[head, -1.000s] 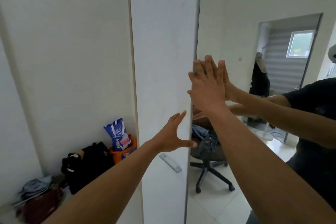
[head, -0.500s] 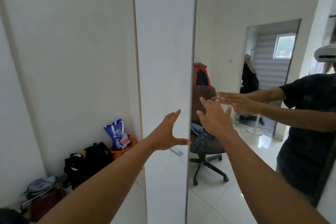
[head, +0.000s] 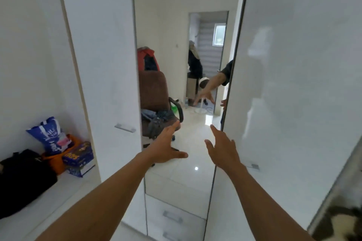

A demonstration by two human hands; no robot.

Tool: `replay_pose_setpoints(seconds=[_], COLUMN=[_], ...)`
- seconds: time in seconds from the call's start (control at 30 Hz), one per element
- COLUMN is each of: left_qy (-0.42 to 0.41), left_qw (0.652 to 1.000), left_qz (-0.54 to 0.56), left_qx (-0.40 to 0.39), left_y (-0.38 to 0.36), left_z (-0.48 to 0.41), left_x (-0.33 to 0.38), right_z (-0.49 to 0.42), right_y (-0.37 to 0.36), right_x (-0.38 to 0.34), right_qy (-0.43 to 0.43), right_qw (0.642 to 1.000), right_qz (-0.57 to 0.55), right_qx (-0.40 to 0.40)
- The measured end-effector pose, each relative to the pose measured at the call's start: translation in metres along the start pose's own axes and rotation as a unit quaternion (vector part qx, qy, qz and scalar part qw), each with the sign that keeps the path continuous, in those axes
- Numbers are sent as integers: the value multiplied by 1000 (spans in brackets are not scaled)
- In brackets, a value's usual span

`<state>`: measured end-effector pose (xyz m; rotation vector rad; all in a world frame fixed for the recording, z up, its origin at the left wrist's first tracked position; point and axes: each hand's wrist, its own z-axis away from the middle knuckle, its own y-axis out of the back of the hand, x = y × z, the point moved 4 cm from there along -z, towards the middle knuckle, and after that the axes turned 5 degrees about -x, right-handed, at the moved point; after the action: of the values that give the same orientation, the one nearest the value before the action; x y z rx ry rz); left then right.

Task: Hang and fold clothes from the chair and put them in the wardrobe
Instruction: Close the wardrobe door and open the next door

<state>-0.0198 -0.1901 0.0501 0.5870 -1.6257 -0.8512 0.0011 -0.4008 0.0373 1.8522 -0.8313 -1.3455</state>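
Observation:
I face the white wardrobe, whose middle panel is a mirror [head: 195, 172]. Reflected in it is a brown office chair [head: 154, 92] with a heap of clothes [head: 156, 118] on its seat and a red garment [head: 146, 56] over its back. My left hand [head: 166, 146] is open in front of the mirror, fingers straight and thumb spread, and it holds nothing. My right hand [head: 221, 148] is open too, beside the edge of a glossy white door [head: 293, 84]; I cannot tell whether it touches that edge. Both arms also show reflected in the mirror.
A white door with a metal handle [head: 125, 128] stands left of the mirror. Further left, a low shelf holds a black bag [head: 23, 178], a blue sack [head: 51, 135] and a purple box [head: 78, 156]. Drawers [head: 172, 217] sit below the mirror. Camouflage cloth [head: 342, 219] shows at the bottom right.
My right hand has come off the mirror's edge and dropped beside the left hand. The glossy white door now covers the right side of the view, and the mirror strip is narrower.

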Motion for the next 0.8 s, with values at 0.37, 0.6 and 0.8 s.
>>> replay_pose_setpoints(seconds=[0.37, 0.6, 0.8], left_qy=[-68, -90, -86], left_qw=[996, 993, 991], left_qz=[16, 72, 97], left_qx=[-61, -2, 35], left_y=[-113, -150, -174], left_z=[-86, -130, -145], left_x=[83, 85, 79], right_z=[28, 10, 8], right_y=[11, -10, -24], right_x=[161, 195, 207], right_qy=[-102, -97, -114], right_qw=[994, 987, 987], right_qz=[-49, -129, -76], right_qx=[6, 27, 88])
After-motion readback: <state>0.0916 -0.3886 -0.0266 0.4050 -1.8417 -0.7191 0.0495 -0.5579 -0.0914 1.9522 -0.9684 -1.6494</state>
